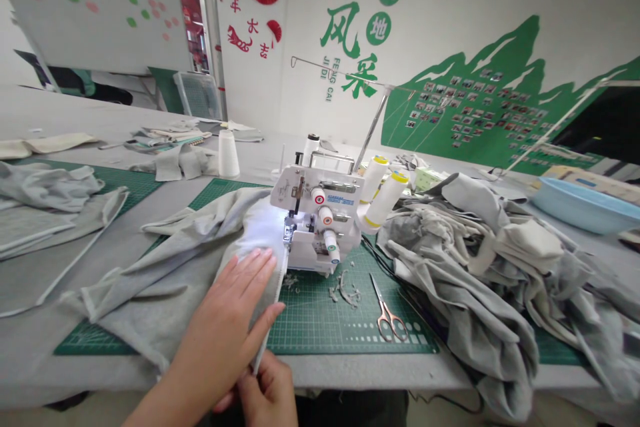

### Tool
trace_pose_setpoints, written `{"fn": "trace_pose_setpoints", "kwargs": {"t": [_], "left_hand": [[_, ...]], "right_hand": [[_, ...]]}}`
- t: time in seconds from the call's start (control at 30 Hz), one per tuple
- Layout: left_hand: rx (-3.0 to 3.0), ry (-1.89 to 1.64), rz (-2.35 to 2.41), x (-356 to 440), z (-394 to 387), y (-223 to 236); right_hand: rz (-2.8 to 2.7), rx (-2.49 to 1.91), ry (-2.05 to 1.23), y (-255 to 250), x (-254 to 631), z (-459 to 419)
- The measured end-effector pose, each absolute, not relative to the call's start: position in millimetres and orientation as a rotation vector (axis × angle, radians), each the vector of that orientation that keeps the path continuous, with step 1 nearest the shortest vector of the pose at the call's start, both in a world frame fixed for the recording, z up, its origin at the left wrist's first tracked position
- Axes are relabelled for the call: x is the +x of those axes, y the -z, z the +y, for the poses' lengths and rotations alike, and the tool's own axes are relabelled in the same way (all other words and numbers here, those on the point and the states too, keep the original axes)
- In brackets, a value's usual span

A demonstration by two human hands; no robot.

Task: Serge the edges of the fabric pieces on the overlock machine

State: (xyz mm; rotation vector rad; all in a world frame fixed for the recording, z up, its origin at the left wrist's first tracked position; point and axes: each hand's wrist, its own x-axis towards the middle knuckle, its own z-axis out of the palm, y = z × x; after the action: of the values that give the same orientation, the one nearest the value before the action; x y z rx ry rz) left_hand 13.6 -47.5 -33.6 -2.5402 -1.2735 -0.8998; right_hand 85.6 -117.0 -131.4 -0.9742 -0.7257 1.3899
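My left hand (233,310) lies flat on a piece of grey fabric (175,280), fingers stretched toward the overlock sewing machine (320,213) and thumb out to the right. Below it, at the table's front edge, my right hand (270,390) is closed on the near end of the fabric's right-hand edge. That edge runs straight up under the machine's lit presser foot (289,230). Some of my right fingers are hidden behind the fabric and my left wrist. Thread trimmings (345,290) are scattered in front of the machine.
Scissors (387,313) lie on the green cutting mat (330,333). A big heap of grey fabric (460,260) fills the right side, near a blue basin (585,203). More fabric pieces (55,220) lie at left. Thread cones (385,197) stand behind the machine, and a white cone (228,155) stands farther left.
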Motion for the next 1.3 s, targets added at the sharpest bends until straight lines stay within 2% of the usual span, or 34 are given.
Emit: {"fn": "trace_pose_setpoints", "kwargs": {"t": [0.4, 0.73, 1.3], "left_hand": [[-2.519, 0.871, -1.288, 17.1, -40.7, 32.1], [-2.504, 0.850, -1.273, 18.8, -32.5, 27.2], [-2.500, 0.841, -1.260, 21.5, -18.1, 22.6]], "right_hand": [[-0.642, -0.941, -1.393, 136.8, 85.6, -116.7], [-0.556, -0.885, -1.528, 108.2, 97.0, -109.9], [-0.617, -0.935, -1.550, 94.9, 109.0, -102.5]]}}
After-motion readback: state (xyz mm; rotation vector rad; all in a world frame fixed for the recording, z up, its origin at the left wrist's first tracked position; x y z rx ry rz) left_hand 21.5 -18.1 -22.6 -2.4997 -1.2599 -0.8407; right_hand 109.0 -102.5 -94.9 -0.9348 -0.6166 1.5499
